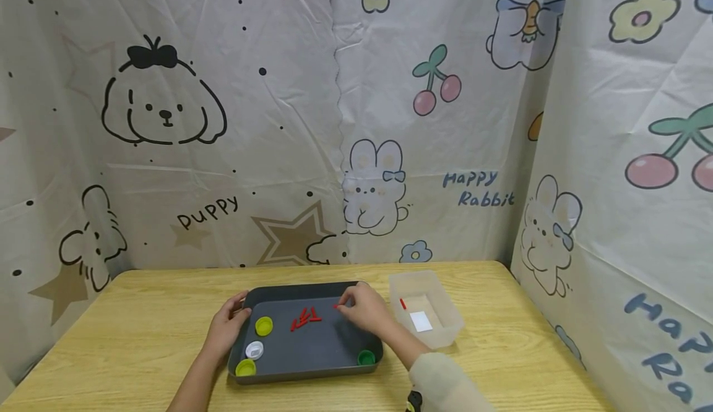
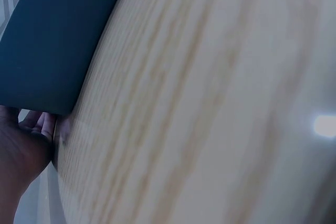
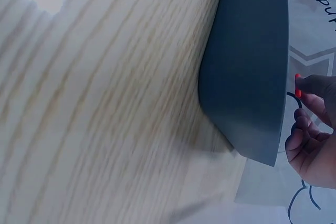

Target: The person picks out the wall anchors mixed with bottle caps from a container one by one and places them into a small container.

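Note:
A dark grey tray (image 1: 334,344) lies on the wooden table. My left hand (image 1: 227,320) holds its left side near the far corner, thumb at the rim and fingers along the outer wall. Over the tray's far right part, my right hand (image 1: 364,308) pinches a small red stick (image 3: 298,85) between thumb and fingertips. Several similar red sticks (image 1: 304,318) lie in a loose pile mid-tray. Along the tray's left side are two yellow caps (image 1: 264,326) with a white cap (image 1: 254,350) between them. A green cap (image 1: 366,357) sits in the near right corner.
Right of the tray stands a translucent plastic box (image 1: 452,322) with one red stick (image 1: 403,304) and a white square (image 1: 421,321) inside. My right forearm passes close to its near left side. A printed curtain (image 1: 289,121) hangs behind the table (image 1: 139,319) and along its right.

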A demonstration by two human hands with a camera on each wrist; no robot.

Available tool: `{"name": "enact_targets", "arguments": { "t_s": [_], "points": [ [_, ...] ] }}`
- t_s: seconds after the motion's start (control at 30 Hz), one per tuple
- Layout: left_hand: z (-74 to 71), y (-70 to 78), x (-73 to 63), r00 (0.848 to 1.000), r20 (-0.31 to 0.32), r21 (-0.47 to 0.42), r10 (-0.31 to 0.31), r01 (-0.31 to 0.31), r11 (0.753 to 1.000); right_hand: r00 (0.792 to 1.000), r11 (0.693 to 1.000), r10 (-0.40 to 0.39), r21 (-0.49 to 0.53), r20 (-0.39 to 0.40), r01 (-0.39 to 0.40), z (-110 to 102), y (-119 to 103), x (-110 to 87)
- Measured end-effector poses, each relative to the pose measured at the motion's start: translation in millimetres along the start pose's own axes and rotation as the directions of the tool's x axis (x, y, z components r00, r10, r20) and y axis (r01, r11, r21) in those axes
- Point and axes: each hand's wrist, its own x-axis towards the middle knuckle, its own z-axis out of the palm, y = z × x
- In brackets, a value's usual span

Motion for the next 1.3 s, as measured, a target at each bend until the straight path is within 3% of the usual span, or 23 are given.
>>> {"name": "enact_targets", "arguments": {
  "t_s": [0.23, 0.5, 1.3],
  "points": [
    [0.2, 0.3, -0.1, 1.0, -0.005, 0.008, 0.003, -0.003, 1.0, 0.999, 1.0, -0.018, -0.006, -0.029, 0.018, -6, 5, -1.7],
    [0.2, 0.7, -0.2, 1.0, -0.001, 0.021, 0.003, -0.003, 1.0, 0.999, 0.999, 0.016, -0.045, -0.033, -0.018, -14, 10, -3.2],
    [0.3, -0.2, 1.7, 1.0, 0.003, 0.029, -0.008, 0.008, 1.0, 0.997, 0.998, 0.052, -0.032, -0.057, -0.054, -37, 32, -8.2]
  ]
}}
